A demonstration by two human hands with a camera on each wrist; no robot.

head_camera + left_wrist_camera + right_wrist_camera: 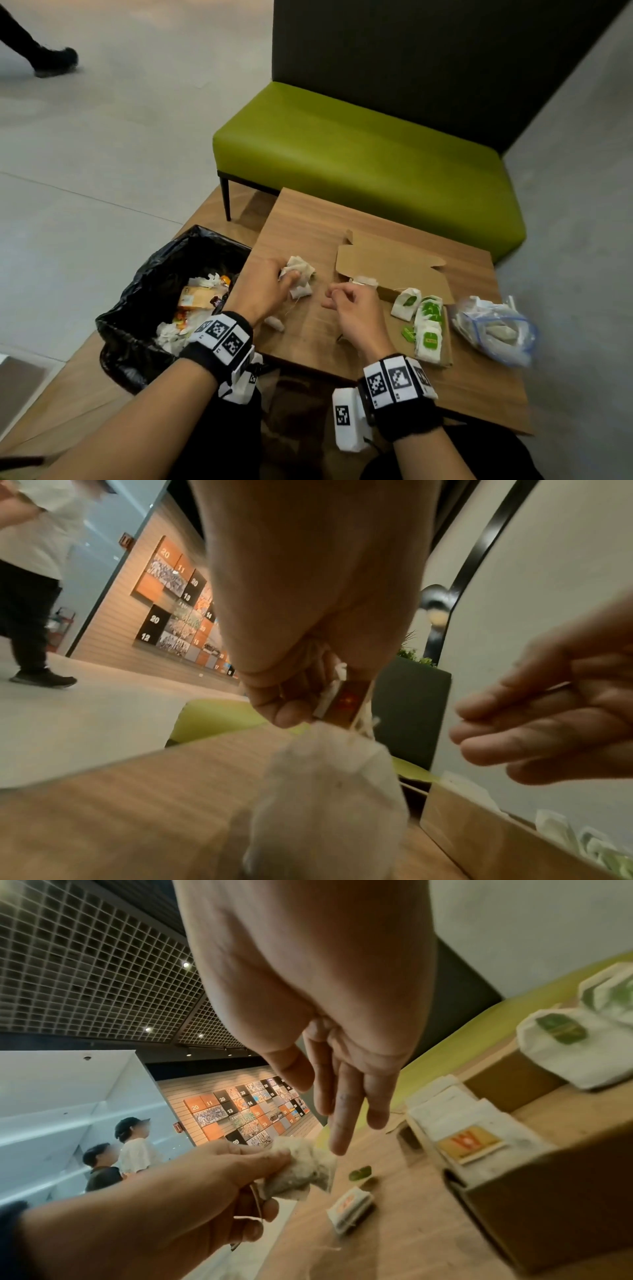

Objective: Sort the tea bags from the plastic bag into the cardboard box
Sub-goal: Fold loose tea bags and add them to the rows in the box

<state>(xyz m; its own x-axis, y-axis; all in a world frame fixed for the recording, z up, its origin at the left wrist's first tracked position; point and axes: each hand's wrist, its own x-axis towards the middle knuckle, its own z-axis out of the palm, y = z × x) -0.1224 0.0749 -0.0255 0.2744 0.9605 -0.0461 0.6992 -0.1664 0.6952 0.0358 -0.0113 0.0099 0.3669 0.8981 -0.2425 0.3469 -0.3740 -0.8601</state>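
— Gripping a clump of tea bags (299, 274), the left hand (265, 286), fingers curled round it, left of centre in the head view; over the wooden table (308, 219).

— And the right hand (354, 305)?

— Holding nothing; fingers loose, partly extended in the right wrist view, pointing down toward the clump. Just right of the left hand, apart from it.

— Where's the cardboard box (390, 263)?

— Centre right, lid flap up. Green-tagged tea bags (426, 325) standing in a row along its near side; orange-tagged ones at its left end, seen in the right wrist view.

— The plastic bag (493, 330)?

— Far right on the table, crumpled, a few bags inside.

— Anything loose?

— One small tea bag (274, 323) near the left wrist, a green tag (408, 334) by the box. Black-lined bin (154, 301) lower left, green bench (359, 161) above.
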